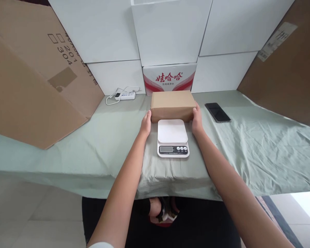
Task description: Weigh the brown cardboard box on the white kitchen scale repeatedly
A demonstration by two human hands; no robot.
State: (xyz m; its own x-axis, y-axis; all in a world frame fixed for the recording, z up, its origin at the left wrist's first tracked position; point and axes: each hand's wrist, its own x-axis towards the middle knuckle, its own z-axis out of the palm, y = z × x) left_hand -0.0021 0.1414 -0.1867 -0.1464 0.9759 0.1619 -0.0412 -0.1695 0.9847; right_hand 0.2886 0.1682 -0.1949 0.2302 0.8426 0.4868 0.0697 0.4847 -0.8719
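A closed brown cardboard box [173,100] is gripped at its two short ends by both hands. My left hand [146,123] presses on its left end, thumb at the near corner. Against the right end, my right hand [197,119] has its thumb on the near corner and its fingers wrapped behind. Between my forearms, just in front of the box, lies a white digital kitchen scale [172,137] with a bare platform. Its small display [166,149] looks blank. Whether the box rests on the cloth or hangs slightly above it, I cannot tell.
A black smartphone [218,112] lies right of the box. At the back left is a white power strip [125,95] with a looped cord. A printed white carton [169,77] stands behind. Large cardboard panels [41,69] flank the green tablecloth [113,137].
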